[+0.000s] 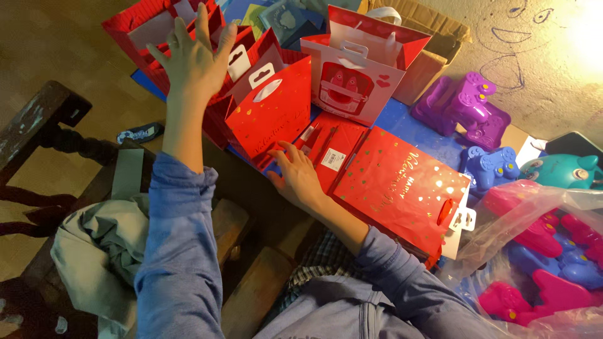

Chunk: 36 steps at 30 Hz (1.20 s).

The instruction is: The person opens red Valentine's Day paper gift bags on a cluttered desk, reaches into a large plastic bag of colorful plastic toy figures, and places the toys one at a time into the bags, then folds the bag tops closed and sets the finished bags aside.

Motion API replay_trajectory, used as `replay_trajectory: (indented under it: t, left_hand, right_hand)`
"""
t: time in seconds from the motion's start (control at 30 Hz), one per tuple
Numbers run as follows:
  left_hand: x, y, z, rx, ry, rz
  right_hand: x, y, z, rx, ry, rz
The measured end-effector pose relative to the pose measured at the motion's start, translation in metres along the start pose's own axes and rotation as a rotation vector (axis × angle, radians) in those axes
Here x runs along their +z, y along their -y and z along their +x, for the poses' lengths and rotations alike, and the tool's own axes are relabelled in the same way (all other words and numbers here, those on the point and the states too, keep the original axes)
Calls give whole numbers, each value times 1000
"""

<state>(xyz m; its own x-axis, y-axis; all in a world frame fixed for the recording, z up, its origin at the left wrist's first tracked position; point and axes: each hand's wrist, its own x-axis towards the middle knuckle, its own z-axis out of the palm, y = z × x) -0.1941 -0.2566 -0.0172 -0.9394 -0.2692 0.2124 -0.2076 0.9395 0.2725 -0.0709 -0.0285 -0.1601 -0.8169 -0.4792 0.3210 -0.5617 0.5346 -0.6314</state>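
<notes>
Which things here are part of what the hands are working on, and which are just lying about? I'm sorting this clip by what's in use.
In hand:
- left hand raised over the standing red gift bags
- right hand on the flat red bags
- red bag lying on the lap

Lying about:
- purple game-controller toys
- blue controller toy
- plastic bag of toys
- cardboard box
- grey cloth

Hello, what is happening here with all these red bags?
A person in blue sleeves sits over a pile of red gift bags. The left hand is raised, open, above the standing bags. The right hand rests on a flat red bag. Purple and blue plastic toys lie to the right.
</notes>
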Motion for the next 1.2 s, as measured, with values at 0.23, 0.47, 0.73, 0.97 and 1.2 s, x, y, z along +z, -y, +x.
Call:
replay_trajectory:
  t: [0.23, 0.47, 0.73, 0.97, 1.2]
  left_hand:
    - [-12, -81, -81, 298, -186, 51]
    - [33, -151, -168, 616, 4, -213]
    - [139, -214, -253, 878, 553, -369]
    - [182, -275, -318, 806, 442, -332]
    - [178, -280, -326, 746, 356, -264]
  right_hand:
    - [-32, 9, 8, -87, -121, 71]
    - [-123, -33, -45, -20, -215, 146]
    - [-201, -98, -194, 362, -403, -235]
    - [-196, -125, -258, 537, -448, -13]
    - [-197, -106, -248, 498, -478, 152]
